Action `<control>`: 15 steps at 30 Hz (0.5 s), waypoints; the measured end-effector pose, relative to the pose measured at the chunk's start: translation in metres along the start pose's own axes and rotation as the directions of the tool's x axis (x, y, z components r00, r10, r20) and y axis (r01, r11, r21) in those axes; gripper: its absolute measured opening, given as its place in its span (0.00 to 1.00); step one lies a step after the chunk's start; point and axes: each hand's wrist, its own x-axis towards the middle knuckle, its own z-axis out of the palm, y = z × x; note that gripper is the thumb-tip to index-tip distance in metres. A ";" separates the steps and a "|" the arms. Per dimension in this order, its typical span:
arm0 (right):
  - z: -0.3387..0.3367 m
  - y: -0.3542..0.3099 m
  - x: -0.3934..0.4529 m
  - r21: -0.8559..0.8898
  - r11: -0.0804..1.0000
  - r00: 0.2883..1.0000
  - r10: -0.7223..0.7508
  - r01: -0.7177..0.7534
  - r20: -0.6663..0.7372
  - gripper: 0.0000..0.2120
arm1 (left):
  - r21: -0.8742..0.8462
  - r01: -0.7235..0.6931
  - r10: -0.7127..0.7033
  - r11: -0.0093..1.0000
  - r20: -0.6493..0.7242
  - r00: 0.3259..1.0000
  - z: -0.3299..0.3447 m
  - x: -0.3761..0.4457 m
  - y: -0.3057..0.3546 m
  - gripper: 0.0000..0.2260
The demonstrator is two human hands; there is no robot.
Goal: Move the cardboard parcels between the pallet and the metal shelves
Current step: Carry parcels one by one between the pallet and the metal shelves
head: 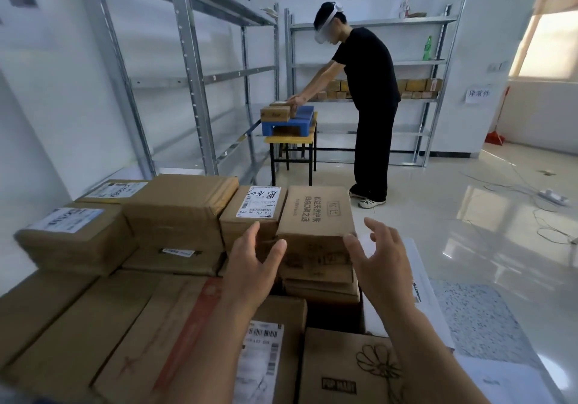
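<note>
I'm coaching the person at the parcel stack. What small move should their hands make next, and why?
Probably close both hands onto the sides of the printed box. The left hand and right hand are open on either side of its near end, holding nothing, and it lies on top of its stack, so nothing needs clearing first.

Brown cardboard everywhere, grey steel behind, one splash of blue.

The cardboard parcels [175,212] run tan to mid-brown; the printed parcel [316,212] carries dark lettering, its neighbour a white shipping label [259,201] with black barcode and scrawl. The long parcel [175,325] in front shows a red-orange tape stripe, and the flower parcel [347,369] has a black line-drawn bloom. The metal shelves [190,68] are pale silver-grey. Over there, a bright blue pallet [300,120] sits on a yellow-topped, black-legged table [291,142]. A person in all black [372,90], white shoes. A green bottle [427,48] is on the far rack, a red broom [495,134] by the white wall, the floor glossy cream.
</note>
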 end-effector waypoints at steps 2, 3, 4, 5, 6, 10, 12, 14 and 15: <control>-0.003 -0.008 -0.014 -0.026 0.996 0.996 -0.089 0.088 -0.028 0.18 | 0.061 -0.013 0.018 0.998 -0.068 0.998 -0.007 -0.018 0.000 0.31; -0.004 -0.011 -0.022 -0.026 0.992 0.992 -0.124 0.123 -0.022 0.16 | 0.096 -0.016 0.025 0.995 -0.097 0.995 -0.011 -0.029 -0.001 0.31; -0.005 -0.015 -0.031 -0.025 0.988 0.989 -0.150 0.150 -0.005 0.15 | 0.124 -0.017 0.033 0.992 -0.126 0.991 -0.015 -0.041 -0.001 0.30; -0.005 -0.019 -0.041 -0.027 0.985 0.985 -0.172 0.173 0.016 0.15 | 0.147 -0.019 0.041 0.989 -0.153 0.987 -0.018 -0.053 -0.001 0.30; -0.005 -0.023 -0.051 -0.030 0.980 0.980 -0.196 0.197 0.032 0.16 | 0.170 -0.019 0.049 0.985 -0.174 0.984 -0.022 -0.065 -0.002 0.30; 0.001 -0.038 -0.094 -0.018 0.942 0.938 -0.331 0.335 0.106 0.18 | 0.277 0.028 0.032 0.960 -0.210 0.977 -0.036 -0.110 -0.007 0.30; 0.007 -0.044 -0.114 -0.024 0.909 0.901 -0.409 0.416 0.144 0.19 | 0.359 0.067 0.015 0.931 -0.221 0.975 -0.045 -0.131 -0.012 0.31; 0.013 -0.050 -0.131 -0.032 0.885 0.873 -0.452 0.465 0.186 0.20 | 0.393 0.100 -0.009 0.914 -0.227 0.974 -0.054 -0.148 -0.015 0.32; 0.017 -0.054 -0.139 -0.025 0.877 0.861 -0.465 0.480 0.205 0.20 | 0.398 0.111 -0.017 0.911 -0.233 0.972 -0.059 -0.157 -0.017 0.32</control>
